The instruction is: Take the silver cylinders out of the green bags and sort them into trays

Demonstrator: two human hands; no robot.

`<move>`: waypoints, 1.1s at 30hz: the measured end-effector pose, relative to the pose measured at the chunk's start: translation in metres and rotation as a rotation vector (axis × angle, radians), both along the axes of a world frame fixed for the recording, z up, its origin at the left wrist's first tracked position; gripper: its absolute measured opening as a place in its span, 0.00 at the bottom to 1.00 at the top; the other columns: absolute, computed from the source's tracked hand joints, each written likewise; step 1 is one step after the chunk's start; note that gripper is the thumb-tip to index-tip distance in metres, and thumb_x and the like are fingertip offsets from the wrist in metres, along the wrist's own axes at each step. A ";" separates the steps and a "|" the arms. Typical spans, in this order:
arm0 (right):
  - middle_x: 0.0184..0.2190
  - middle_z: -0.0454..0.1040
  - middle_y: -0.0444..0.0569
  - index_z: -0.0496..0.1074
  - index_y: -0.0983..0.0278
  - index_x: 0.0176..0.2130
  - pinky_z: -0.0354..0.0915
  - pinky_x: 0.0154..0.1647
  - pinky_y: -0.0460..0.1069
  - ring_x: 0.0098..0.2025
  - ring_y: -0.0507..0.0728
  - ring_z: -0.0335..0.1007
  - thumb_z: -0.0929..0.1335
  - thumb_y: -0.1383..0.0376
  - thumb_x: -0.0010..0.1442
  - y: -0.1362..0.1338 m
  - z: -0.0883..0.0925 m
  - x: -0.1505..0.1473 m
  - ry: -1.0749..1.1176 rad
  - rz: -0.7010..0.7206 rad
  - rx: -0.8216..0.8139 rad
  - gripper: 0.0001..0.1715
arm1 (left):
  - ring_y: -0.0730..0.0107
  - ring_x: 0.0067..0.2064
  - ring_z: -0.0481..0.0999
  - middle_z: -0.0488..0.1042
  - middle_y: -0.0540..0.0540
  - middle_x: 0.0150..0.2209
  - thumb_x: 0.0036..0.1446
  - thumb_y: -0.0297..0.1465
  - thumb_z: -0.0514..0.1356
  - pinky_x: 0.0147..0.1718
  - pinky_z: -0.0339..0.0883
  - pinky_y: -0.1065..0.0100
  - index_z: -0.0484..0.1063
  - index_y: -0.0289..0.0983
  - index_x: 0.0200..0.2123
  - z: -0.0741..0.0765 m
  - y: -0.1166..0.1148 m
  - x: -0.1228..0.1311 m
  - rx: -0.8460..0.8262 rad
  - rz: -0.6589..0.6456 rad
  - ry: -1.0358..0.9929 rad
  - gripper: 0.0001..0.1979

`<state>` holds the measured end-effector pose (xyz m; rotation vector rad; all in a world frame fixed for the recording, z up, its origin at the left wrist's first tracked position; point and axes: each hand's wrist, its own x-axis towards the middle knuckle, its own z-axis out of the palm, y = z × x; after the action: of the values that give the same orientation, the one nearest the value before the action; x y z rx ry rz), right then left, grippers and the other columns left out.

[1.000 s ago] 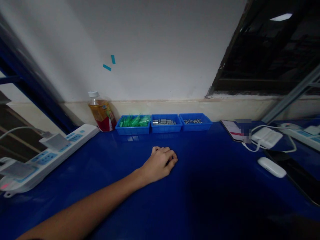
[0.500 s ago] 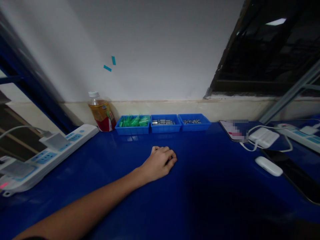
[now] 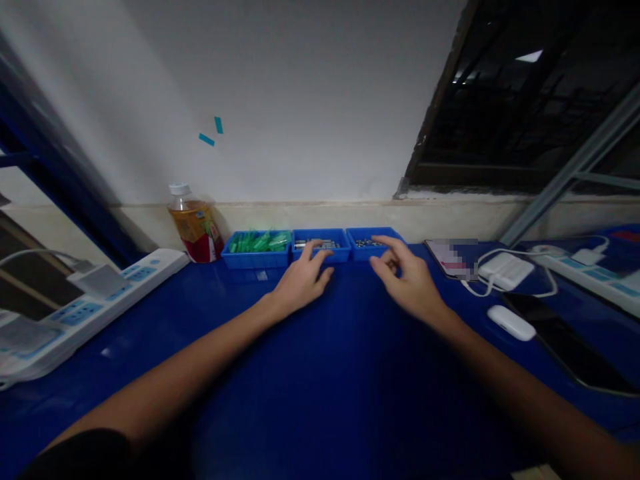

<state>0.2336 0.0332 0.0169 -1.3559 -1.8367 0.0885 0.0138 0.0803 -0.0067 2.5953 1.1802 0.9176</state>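
Note:
Three blue bins stand in a row against the wall. The left bin [image 3: 259, 261] holds green plastic pieces, the middle bin [image 3: 341, 254] silvery metal cylinders, and the right bin [image 3: 357, 255] small metal parts. My left hand [image 3: 304, 277] is at the front of the middle bin, fingers apart and nothing between them, its fingertips overlapping the bin's edge. Over the front of the right bin is my right hand [image 3: 406, 273], thumb and index finger spread, also holding nothing visible.
A bottle [image 3: 195, 230] stands left of the bins. Power strips [image 3: 107, 293] lie at both sides. On the right are a phone [image 3: 570, 340], a white case [image 3: 511, 323], a white charger with cables [image 3: 506, 271] and a flat device [image 3: 450, 257].
My right hand has come into view from the right, near the right bin. My left hand has moved forward to the middle bin and its fingers have opened. The view has shifted slightly.

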 end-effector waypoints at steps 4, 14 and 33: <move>0.31 0.76 0.51 0.52 0.63 0.63 0.65 0.37 0.54 0.34 0.61 0.73 0.59 0.50 0.63 0.042 -0.018 -0.004 -0.213 -0.169 -0.276 0.35 | 0.52 0.57 0.64 0.60 0.34 0.57 0.61 0.38 0.52 0.55 0.59 0.55 0.54 0.33 0.59 0.001 0.028 0.020 -0.088 0.057 0.105 0.26; 0.33 0.75 0.55 0.69 0.63 0.41 0.62 0.37 0.54 0.37 0.64 0.72 0.51 0.50 0.66 0.033 -0.038 0.036 -0.320 -0.420 -0.319 0.28 | 0.49 0.47 0.70 0.64 0.35 0.47 0.50 0.52 0.59 0.46 0.66 0.52 0.61 0.31 0.47 0.003 -0.019 0.005 -0.083 0.102 0.268 0.32; 0.45 0.71 0.51 0.72 0.60 0.46 0.59 0.55 0.56 0.52 0.60 0.64 0.63 0.49 0.59 -0.058 -0.047 -0.082 0.306 0.186 -0.284 0.23 | 0.58 0.57 0.66 0.64 0.41 0.58 0.52 0.22 0.49 0.52 0.65 0.55 0.53 0.37 0.59 -0.015 -0.083 -0.020 -0.535 0.163 -0.742 0.29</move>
<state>0.1520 -0.0253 -0.0306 -1.2727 -1.7268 0.6401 -0.0059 -0.0032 -0.0213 1.5489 1.1909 1.2285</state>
